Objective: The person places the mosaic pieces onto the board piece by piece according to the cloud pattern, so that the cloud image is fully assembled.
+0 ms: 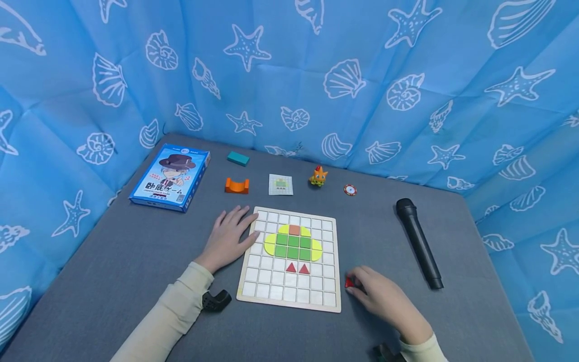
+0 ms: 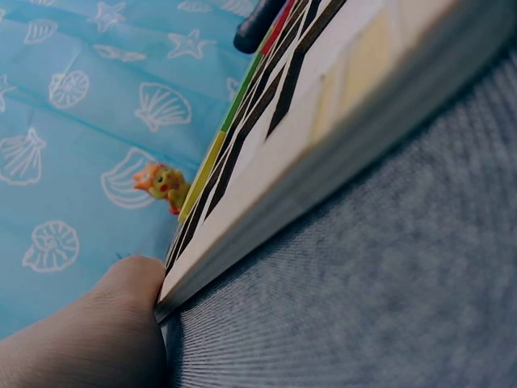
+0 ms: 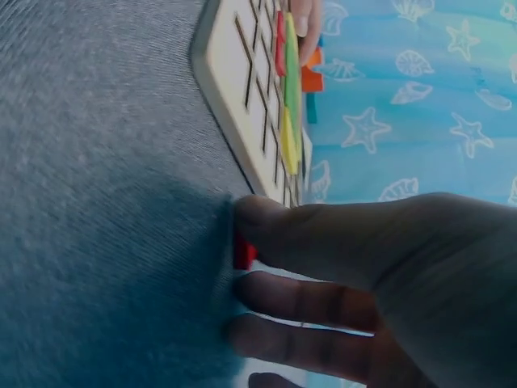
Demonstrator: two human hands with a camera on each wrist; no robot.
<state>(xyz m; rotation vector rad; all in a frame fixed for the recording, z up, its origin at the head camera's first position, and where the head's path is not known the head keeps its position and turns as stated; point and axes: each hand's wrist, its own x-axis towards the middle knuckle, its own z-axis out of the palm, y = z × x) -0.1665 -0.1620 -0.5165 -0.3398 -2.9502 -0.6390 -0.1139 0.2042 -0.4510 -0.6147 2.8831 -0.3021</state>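
A wooden grid board (image 1: 271, 291) lies on the grey table, carrying a pattern of green squares (image 1: 293, 246), yellow edge pieces, one orange square and two red triangles (image 1: 297, 268). My left hand (image 1: 232, 235) lies flat with straight fingers against the board's left edge; the left wrist view shows it touching the board's rim (image 2: 323, 153). Right of the board, my right hand (image 1: 368, 290) pinches a small red piece (image 1: 349, 282) on the table; in the right wrist view this red piece (image 3: 242, 252) sits between the fingertips (image 3: 258, 222), beside the board (image 3: 234, 65).
Along the back lie a blue game box (image 1: 171, 176), a teal block (image 1: 238, 158), an orange arch block (image 1: 237, 186), a pattern card (image 1: 281, 184), a small toy figure (image 1: 318, 176) and a round chip (image 1: 350, 190). A black microphone (image 1: 418, 241) lies right. Blue curtains surround the table.
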